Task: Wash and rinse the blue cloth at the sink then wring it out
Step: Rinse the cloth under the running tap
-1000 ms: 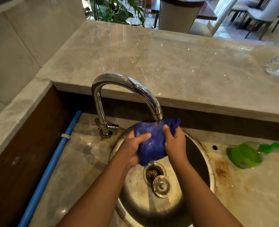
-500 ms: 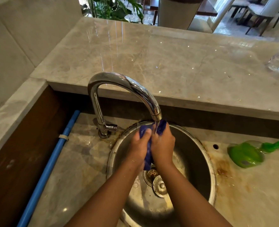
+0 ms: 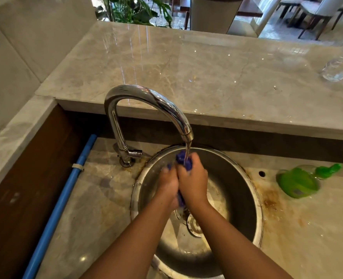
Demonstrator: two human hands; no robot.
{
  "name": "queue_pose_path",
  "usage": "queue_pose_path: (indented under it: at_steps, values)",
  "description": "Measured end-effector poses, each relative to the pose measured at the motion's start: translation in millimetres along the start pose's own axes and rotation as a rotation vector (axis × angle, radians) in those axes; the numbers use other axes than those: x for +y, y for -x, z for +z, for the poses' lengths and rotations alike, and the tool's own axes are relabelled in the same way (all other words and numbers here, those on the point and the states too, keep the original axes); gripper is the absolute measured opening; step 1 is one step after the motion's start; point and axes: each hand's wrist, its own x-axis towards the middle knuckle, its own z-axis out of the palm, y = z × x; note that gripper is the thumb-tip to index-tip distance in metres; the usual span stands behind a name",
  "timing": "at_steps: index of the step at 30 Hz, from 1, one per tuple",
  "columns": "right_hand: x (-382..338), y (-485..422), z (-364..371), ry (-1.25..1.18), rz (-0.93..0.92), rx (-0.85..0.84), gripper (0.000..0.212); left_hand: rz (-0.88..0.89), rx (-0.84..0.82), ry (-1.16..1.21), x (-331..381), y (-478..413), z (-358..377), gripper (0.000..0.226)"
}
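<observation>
Under the tap (image 3: 146, 97), left hand (image 3: 167, 184) and right hand (image 3: 193, 182) clench fingers (image 3: 195, 161) round blue cloth (image 3: 181, 158), green bottle (image 3: 296, 183) beside sink (image 3: 257, 198)

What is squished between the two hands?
The blue cloth, bunched up. The left hand and right hand grip it between them under the faucet's running water, over the sink. The head view shows it.
</observation>
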Motion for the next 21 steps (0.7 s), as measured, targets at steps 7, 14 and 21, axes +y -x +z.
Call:
queue_pose_path:
  at_steps: [7,14,21]
  values:
    - [11,-20,-10,-0.236,0.203,0.118,0.012,0.106,-0.220,-0.033,13,7,-12,0.042]
    - [3,30,-10,-0.170,-0.093,0.038,0.011,0.047,-0.013,0.030,10,-2,8,0.022]
    - [10,-17,-20,-0.244,0.194,0.113,0.012,0.150,-0.149,-0.060,-11,11,1,0.018]
